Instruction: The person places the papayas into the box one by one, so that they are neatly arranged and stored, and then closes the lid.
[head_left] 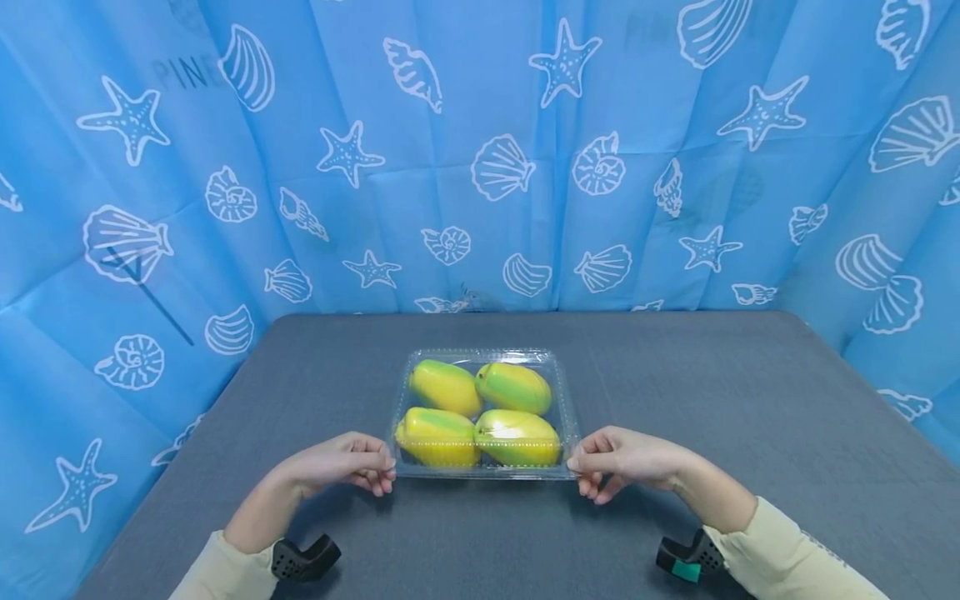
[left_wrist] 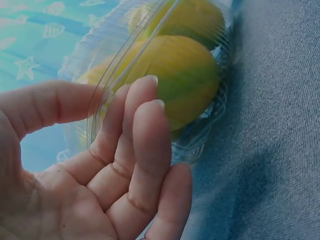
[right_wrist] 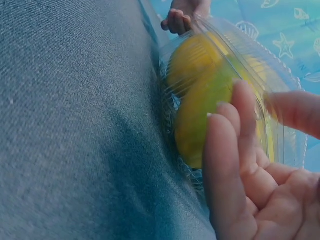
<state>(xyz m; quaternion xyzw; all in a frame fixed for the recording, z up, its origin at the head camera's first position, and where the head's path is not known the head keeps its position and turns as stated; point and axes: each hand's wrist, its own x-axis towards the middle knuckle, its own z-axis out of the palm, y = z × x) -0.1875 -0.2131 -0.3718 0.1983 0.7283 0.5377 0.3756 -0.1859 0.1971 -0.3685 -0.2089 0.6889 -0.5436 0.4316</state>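
A clear plastic clamshell box (head_left: 487, 473) lies on the table, its lid down over several yellow-green mangoes (head_left: 517, 388) set in two rows. My left hand (head_left: 337, 462) pinches the rim at the near left corner, thumb on one side and fingers on the other. At the near right corner, my right hand (head_left: 637, 460) pinches the same rim between thumb and forefinger. In the left wrist view, a mango (left_wrist: 187, 75) shows through the ribbed wall just behind the fingertips. A mango (right_wrist: 200, 125) also shows behind the fingers in the right wrist view.
A grey cloth-covered table (head_left: 675, 375) surrounds the box. Behind it and at both sides hangs a blue curtain (head_left: 465, 108) printed with white shells and starfish. Black wrist devices (head_left: 306, 558) sit at both cuffs, close to the tabletop.
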